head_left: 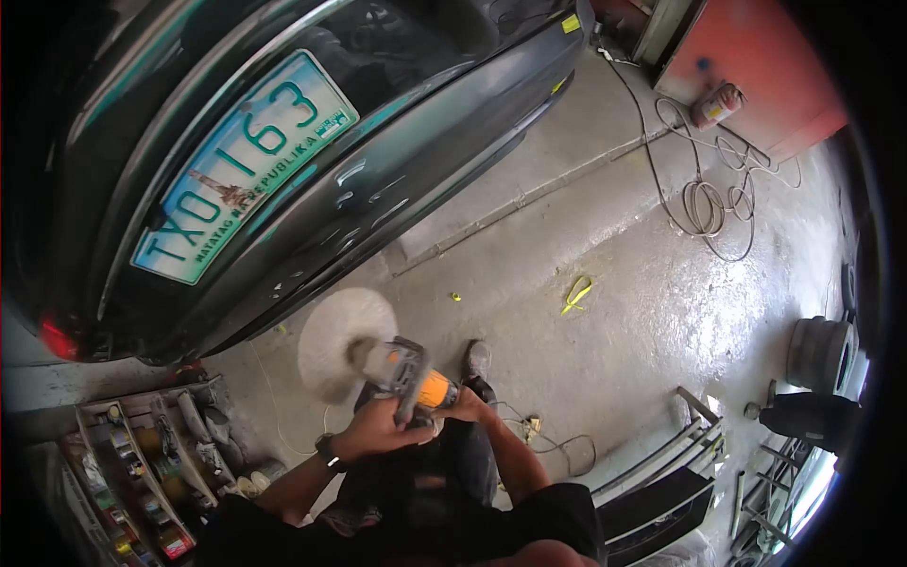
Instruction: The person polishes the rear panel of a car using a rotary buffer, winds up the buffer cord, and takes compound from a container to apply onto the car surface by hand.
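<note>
A power polisher [433, 387] with an orange and grey body is held in front of my legs. Its round white pad [342, 333] faces the dark car bumper [312, 222] and looks blurred; I cannot tell whether they touch. My left hand [385, 430], with a watch at the wrist, is closed around the tool's front handle. Toward the rear of the orange body, my right hand [465, 406] grips the polisher. Above the bumper sits a white and green license plate [248, 168].
A divided wooden shelf [142, 463] with cans and bottles stands at lower left. Hose coils [704, 203] lie near a red panel [756, 71]. Yellow tape [576, 295] and a cable [567, 442] are on the floor. Wheel rims [820, 354] and a rack [652, 487] stand right.
</note>
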A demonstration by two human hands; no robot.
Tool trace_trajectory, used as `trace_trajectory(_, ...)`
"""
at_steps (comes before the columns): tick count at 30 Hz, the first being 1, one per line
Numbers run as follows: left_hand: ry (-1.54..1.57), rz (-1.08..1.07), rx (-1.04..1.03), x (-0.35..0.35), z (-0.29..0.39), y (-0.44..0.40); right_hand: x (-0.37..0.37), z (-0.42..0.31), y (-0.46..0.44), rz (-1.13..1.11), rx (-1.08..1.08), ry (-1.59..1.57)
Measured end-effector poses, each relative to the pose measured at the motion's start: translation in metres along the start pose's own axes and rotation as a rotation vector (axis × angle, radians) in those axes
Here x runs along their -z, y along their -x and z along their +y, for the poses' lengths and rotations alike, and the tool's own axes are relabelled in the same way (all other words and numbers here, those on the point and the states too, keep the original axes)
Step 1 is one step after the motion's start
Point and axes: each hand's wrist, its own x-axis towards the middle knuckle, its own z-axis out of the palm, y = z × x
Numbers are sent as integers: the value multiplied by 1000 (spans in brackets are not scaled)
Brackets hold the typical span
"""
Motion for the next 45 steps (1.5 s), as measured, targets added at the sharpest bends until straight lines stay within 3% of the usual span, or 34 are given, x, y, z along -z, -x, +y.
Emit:
trace_trajectory(2, -136, -50, -99, -9, -1, -37, 10, 54, -15, 182, 41, 7)
trace_trajectory(3, -215, -84, -123, -11, 5, -57, 18, 60, -14, 264, -73, 27)
trace_trajectory(6, -335, 5, -273, -22, -4, -115, 28, 103, -31, 482, 133, -474)
trace_trajectory(7, -335, 2, -323, -26, -12, -134, 37, 109, -35, 627, 73, -241)
trace_trajectory(12, -365, 88, -603, -57, -55, -201, 72, 154, -76, 865, 108, -191)
trace_trajectory(16, -460, 184, -809, -67, -72, -225, 91, 158, -100, 970, 296, -168)
trace_trajectory(23, -487, 420, -1051, -49, -86, -221, 117, 145, -147, 971, 589, -80)
trace_trajectory(30, -306, 505, -1342, -18, -150, -144, 87, 144, -151, 980, 742, 46)
trace_trajectory(33, -247, 523, -1387, -28, -144, -125, 80, 140, -124, 990, 755, 99)
trace_trajectory(36, -377, 623, -1367, -30, -139, -107, 66, 120, -109, 956, 779, 184)
trace_trajectory(39, -420, 873, -1478, -35, -146, -88, 43, 102, -109, 894, 796, 258)
trace_trajectory(45, -349, 1209, -1335, -3, -206, -21, -3, 57, -138, 655, 734, 509)
